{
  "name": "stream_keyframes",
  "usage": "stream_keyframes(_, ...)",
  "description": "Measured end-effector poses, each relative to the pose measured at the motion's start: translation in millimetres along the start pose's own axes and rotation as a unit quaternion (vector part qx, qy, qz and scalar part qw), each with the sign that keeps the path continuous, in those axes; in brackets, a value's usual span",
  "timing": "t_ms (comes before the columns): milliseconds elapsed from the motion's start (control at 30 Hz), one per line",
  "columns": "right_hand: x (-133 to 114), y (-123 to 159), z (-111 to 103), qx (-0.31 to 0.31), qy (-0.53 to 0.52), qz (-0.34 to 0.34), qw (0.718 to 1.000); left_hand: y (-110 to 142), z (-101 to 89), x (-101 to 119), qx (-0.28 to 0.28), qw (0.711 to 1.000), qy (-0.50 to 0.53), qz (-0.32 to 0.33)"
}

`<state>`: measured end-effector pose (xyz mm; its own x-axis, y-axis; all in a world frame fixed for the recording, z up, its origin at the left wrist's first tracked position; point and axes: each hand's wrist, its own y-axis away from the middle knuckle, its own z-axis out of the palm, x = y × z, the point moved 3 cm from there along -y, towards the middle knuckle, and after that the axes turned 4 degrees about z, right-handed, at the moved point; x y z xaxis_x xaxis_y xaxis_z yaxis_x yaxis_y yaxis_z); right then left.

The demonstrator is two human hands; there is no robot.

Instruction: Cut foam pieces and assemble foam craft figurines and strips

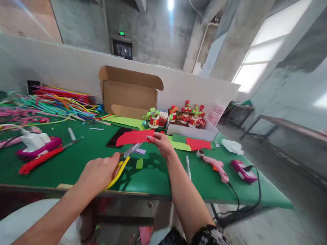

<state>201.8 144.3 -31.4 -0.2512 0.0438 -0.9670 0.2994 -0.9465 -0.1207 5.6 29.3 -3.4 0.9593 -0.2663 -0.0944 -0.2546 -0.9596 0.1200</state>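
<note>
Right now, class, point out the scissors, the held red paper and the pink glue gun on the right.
Scissors point(124, 164): head view, on the yellow handle.
Held red paper point(135, 136): head view, middle of its face.
Pink glue gun point(216, 163): head view, on its body.

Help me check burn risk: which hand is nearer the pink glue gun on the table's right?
Right. The right hand, pinching red paper, is left of the glue gun and farther back; the left hand, on the yellow-handled scissors, is much farther left.
</note>
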Motion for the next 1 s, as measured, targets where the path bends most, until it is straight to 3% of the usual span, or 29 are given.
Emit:
stream_keyframes(300,-3.0,3.2,1.2,-0.016,0.012,0.000,1.000,-1.3,1.7,0.1,0.033,0.999,0.015,0.001)
stream_keyframes(1000,-9.2,6.4,2.0,-0.024,0.041,0.003,0.999,0.7,2.3,-2.4,0.021,1.000,-0.007,0.002)
